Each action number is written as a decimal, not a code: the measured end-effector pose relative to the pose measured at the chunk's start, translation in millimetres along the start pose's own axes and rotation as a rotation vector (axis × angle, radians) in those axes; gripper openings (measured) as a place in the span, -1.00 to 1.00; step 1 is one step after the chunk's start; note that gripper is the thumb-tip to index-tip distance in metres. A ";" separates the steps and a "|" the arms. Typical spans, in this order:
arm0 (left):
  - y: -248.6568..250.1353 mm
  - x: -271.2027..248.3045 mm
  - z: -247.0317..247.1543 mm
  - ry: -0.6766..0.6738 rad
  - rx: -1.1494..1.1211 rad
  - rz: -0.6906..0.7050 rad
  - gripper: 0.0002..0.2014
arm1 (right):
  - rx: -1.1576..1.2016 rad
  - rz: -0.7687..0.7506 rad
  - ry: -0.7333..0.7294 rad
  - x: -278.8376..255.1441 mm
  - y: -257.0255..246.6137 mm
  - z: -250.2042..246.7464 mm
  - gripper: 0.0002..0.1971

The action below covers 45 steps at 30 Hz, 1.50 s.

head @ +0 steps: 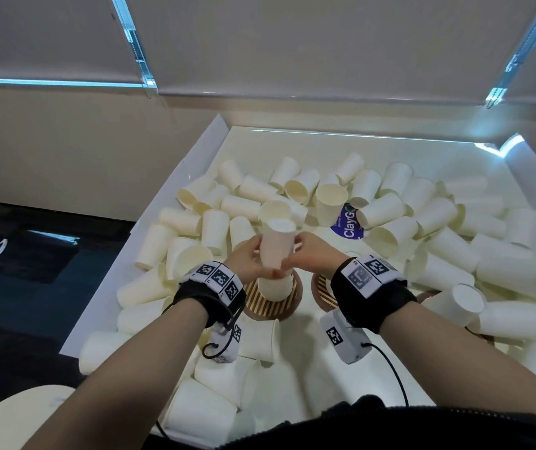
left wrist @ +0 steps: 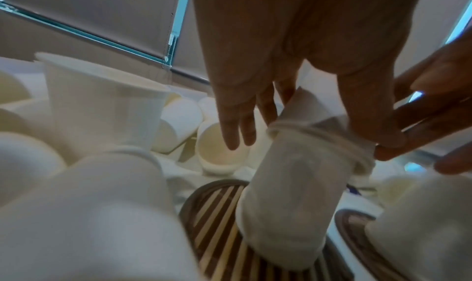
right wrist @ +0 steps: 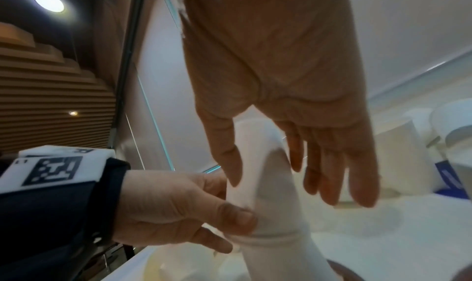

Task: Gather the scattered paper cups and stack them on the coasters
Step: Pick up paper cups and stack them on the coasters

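Note:
Both hands hold one white paper cup (head: 276,243) upside down, its mouth sliding over an upturned cup stack (head: 273,289) that stands on a round striped coaster (head: 271,308). My left hand (head: 258,263) pinches the held cup low on its left side. My right hand (head: 294,256) grips its right side, thumb and fingers around the wall. In the left wrist view the stack (left wrist: 293,204) leans on the coaster (left wrist: 217,214). The right wrist view shows the cup (right wrist: 270,194) between my right thumb and fingers. A second coaster (head: 321,289) lies half hidden under my right wrist.
Scattered white paper cups (head: 448,248) lie on their sides all over the white tray (head: 149,222), thick at the left, back and right. A blue sticker (head: 351,222) shows among them. More cups (head: 214,391) crowd the near edge under my forearms.

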<state>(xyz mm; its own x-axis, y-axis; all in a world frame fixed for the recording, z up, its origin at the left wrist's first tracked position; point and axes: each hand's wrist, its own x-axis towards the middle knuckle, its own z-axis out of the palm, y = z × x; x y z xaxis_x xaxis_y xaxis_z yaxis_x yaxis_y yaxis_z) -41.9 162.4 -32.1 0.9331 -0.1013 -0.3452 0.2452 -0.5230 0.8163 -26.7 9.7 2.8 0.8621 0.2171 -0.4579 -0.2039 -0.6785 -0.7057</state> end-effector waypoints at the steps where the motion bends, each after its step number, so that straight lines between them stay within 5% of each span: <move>1: -4.0 -0.6 2.3 -0.002 0.051 -0.011 -0.17 | -0.041 0.041 0.005 0.3 2.4 3.4 -0.40; 9: -11.3 -5.8 3.0 0.017 0.424 -0.105 -0.25 | -0.274 0.243 -0.241 -20.0 11.1 23.0 -0.66; 14: -7.3 -16.5 -3.2 -0.066 0.729 -0.258 -0.79 | -0.228 0.331 -0.448 -35.0 19.6 52.3 -0.54; 19: -14.8 -29.3 5.9 -0.314 0.877 -0.274 -0.61 | -0.094 0.323 -0.442 -39.2 15.4 65.9 -0.88; 22: -11.6 -37.4 4.5 -0.330 0.861 -0.235 -0.56 | -0.134 0.240 -0.349 -36.5 5.3 59.4 -0.69; 26: -9.4 -44.9 0.8 -0.240 0.775 -0.129 -0.17 | -0.091 0.126 -0.208 -37.6 -9.1 49.8 -0.69; 31: -3.9 -50.2 -12.7 -0.235 0.654 -0.195 -0.42 | -0.147 0.073 -0.080 -41.7 -2.4 55.8 -0.55; 37: -18.5 -56.3 -37.2 -0.072 0.548 -0.270 -0.39 | -0.116 0.338 -0.539 -56.2 18.8 81.2 -0.32; 40: -16.4 -62.0 -46.8 -0.031 0.441 -0.262 -0.37 | 0.032 0.385 -0.597 -52.5 25.6 101.1 -0.49; 43: -16.1 -66.1 -52.3 -0.007 0.352 -0.268 -0.35 | 0.136 0.408 -0.537 -51.1 27.6 115.5 -0.94; 45: -16.7 -70.1 -55.3 0.024 0.340 -0.301 -0.33 | 0.167 0.415 -0.461 -48.6 27.4 113.9 -0.95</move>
<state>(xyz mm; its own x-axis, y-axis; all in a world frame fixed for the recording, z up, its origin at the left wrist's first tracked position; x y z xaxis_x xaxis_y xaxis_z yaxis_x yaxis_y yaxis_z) -96.9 225.0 4.1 0.8405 0.1154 -0.5295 0.4095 -0.7751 0.4811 -127.0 60.5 -55.8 0.4158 0.2645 -0.8701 -0.5794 -0.6604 -0.4777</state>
